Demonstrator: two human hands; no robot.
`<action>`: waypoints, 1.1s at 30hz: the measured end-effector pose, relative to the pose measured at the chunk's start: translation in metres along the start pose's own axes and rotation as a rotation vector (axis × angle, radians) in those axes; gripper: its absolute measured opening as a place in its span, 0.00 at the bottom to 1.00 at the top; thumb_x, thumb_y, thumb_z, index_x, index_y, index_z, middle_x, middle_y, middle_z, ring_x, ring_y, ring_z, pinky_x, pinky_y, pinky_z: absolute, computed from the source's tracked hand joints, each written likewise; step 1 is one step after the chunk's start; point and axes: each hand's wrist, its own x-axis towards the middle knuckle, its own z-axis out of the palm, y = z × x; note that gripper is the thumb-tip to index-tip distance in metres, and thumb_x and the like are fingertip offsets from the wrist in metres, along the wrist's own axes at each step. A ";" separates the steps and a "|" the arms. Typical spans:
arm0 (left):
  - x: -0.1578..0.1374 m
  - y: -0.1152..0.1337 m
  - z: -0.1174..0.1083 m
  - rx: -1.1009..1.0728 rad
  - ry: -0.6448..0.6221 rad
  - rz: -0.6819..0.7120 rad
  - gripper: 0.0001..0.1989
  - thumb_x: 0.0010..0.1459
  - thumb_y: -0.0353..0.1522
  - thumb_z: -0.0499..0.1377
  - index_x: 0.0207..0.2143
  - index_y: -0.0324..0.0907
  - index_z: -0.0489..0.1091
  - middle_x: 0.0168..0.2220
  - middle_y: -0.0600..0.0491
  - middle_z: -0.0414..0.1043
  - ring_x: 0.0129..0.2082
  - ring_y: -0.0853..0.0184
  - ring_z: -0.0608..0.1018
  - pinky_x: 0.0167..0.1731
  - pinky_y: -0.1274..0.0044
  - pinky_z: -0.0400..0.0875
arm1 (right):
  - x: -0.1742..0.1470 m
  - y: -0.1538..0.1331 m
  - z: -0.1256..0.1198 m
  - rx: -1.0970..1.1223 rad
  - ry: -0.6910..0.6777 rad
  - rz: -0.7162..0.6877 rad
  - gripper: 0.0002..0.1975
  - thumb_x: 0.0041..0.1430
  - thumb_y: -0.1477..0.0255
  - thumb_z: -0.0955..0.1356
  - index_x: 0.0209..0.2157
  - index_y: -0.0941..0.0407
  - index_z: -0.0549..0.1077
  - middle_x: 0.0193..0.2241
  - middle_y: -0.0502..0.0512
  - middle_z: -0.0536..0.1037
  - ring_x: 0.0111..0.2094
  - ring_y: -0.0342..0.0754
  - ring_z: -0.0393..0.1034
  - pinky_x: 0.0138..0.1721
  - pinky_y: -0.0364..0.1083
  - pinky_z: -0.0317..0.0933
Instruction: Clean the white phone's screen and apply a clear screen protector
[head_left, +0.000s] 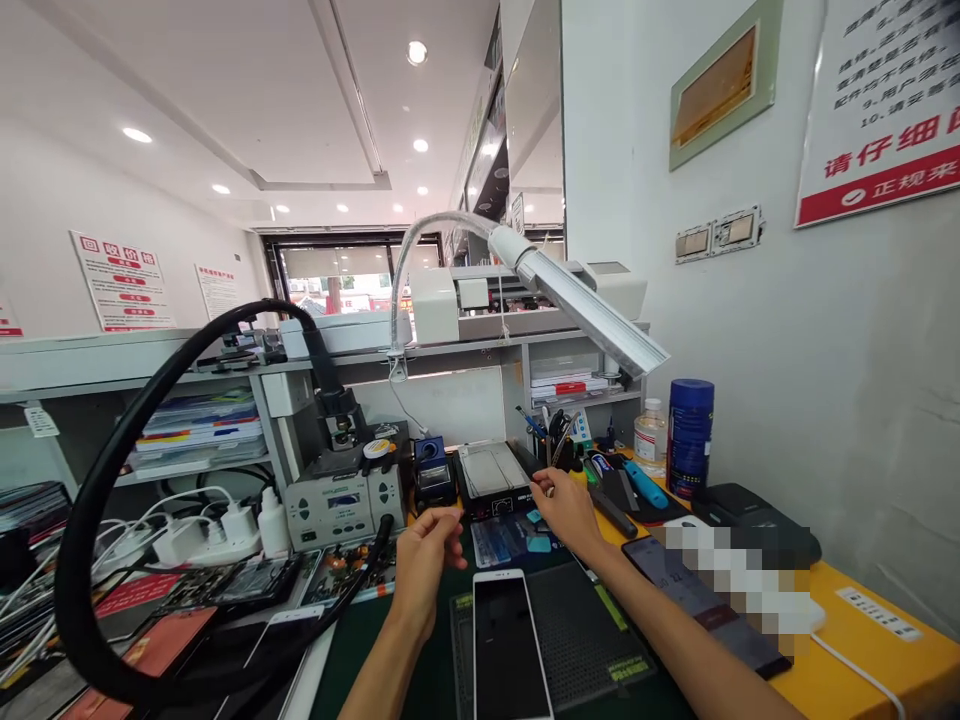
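A smartphone (512,645) with a white frame and dark screen lies upright-facing on a dark perforated work mat (581,630). Just beyond its top left corner is my left hand (427,560), fingers curled in and thumb against the index finger; whatever they may hold is hidden. My right hand (568,515) is farther forward, its fingertips pinched beside the right front corner of a black box-shaped device (495,480) with a pale top plate. Anything in that pinch is too small to make out. Between the hands lie a blue patterned sheet (495,541) and small light-blue pieces (538,543).
A grey control station (345,510) stands left, with a thick black hose (71,560) looping across the foreground. A lamp (592,310) hangs overhead. At right are a large dark phone (705,610), a blue canister (690,437) and a clear bottle (650,435).
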 end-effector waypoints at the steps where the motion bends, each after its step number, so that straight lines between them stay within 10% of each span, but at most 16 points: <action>1: 0.001 0.000 -0.001 0.015 0.001 0.007 0.14 0.46 0.42 0.67 0.28 0.40 0.75 0.25 0.56 0.68 0.20 0.71 0.69 0.20 0.78 0.69 | -0.002 -0.002 0.001 0.001 -0.011 -0.016 0.12 0.60 0.68 0.64 0.41 0.56 0.76 0.34 0.55 0.80 0.36 0.50 0.74 0.36 0.44 0.61; 8: 0.004 0.001 -0.008 0.316 -0.113 0.089 0.12 0.51 0.41 0.63 0.31 0.40 0.76 0.26 0.50 0.73 0.22 0.65 0.72 0.20 0.76 0.69 | -0.011 -0.015 0.004 -0.005 -0.067 -0.048 0.14 0.62 0.65 0.64 0.44 0.56 0.75 0.39 0.57 0.78 0.35 0.49 0.73 0.33 0.44 0.60; 16: -0.021 0.003 -0.003 0.779 -0.488 0.345 0.24 0.46 0.22 0.58 0.45 0.47 0.78 0.53 0.46 0.72 0.56 0.52 0.69 0.58 0.62 0.60 | -0.011 -0.013 -0.006 0.011 0.000 -0.020 0.13 0.62 0.72 0.62 0.44 0.57 0.74 0.39 0.57 0.77 0.37 0.50 0.73 0.36 0.45 0.60; 23: -0.015 -0.007 0.007 1.808 -0.821 0.688 0.37 0.53 0.27 0.61 0.65 0.46 0.59 0.67 0.37 0.54 0.64 0.38 0.59 0.57 0.47 0.56 | -0.017 -0.020 -0.008 0.088 0.040 -0.046 0.12 0.61 0.74 0.63 0.43 0.56 0.75 0.37 0.57 0.78 0.33 0.49 0.74 0.34 0.44 0.61; 33: -0.023 0.000 0.029 1.744 -1.278 1.296 0.16 0.66 0.35 0.55 0.55 0.46 0.70 0.52 0.47 0.76 0.55 0.51 0.72 0.55 0.58 0.59 | -0.012 -0.016 -0.019 0.140 0.065 0.031 0.11 0.59 0.76 0.64 0.41 0.56 0.76 0.37 0.56 0.78 0.35 0.49 0.75 0.34 0.43 0.60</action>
